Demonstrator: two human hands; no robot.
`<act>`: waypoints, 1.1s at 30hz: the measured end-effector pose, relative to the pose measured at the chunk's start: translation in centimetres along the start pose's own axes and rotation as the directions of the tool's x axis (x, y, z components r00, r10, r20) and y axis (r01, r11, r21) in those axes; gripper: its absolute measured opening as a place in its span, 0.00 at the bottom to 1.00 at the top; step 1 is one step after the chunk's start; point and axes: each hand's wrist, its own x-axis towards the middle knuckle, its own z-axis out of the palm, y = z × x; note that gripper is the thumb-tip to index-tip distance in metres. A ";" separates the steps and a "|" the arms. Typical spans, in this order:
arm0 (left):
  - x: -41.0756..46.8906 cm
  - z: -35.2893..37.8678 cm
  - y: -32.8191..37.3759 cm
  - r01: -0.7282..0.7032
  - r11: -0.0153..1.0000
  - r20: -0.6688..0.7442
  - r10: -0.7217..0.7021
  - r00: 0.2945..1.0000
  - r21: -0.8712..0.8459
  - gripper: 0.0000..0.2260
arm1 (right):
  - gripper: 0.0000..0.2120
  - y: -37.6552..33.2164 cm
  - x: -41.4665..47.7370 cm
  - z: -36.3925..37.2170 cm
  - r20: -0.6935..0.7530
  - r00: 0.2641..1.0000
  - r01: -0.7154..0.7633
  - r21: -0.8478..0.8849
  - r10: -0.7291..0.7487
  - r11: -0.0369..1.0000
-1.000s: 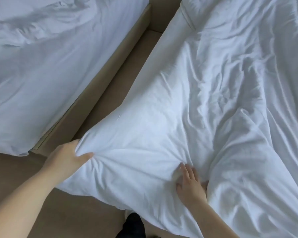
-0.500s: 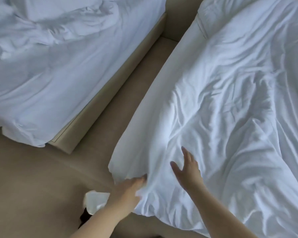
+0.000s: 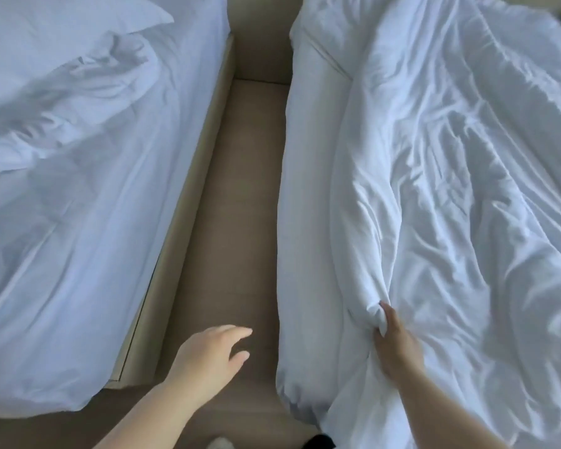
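Right hand (image 3: 394, 346): clutches a bunched fold of the white duvet (image 3: 450, 189)
Left hand (image 3: 208, 358): released, fingers spread above the beige floor (image 3: 240, 222) between the beds

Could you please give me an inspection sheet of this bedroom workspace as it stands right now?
Surface: right bed, a smooth white sheet showing along its left side.
Job's things: white duvet, heavily creased, lying on the right bed and gathered into a ridge near its left edge.
Clutter: rumpled white bedding lies on the left bed.
Hands: right hand grips a bunched fold of the duvet; left hand is open above the floor and holds nothing.
Cables: nothing seen.
Surroundings: beige floor forms a narrow aisle between the two beds.
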 end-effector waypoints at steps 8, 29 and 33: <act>12.6 0.2 7.4 -0.436 0.853 0.273 0.364 0.891 0.286 0.35 | 0.17 1.1 2.7 -1.6 0.038 0.983 -0.182 0.294 0.179 0.938; 39.4 -2.1 15.8 -0.789 0.198 0.383 0.790 0.480 0.581 0.53 | 0.04 1.7 4.6 -5.4 0.053 0.591 -0.396 0.889 0.805 0.231; 44.4 -2.8 21.0 -0.857 -0.001 0.563 0.754 0.338 0.515 0.37 | 0.20 -0.9 9.5 -7.0 -0.526 0.318 -0.552 0.574 0.789 0.605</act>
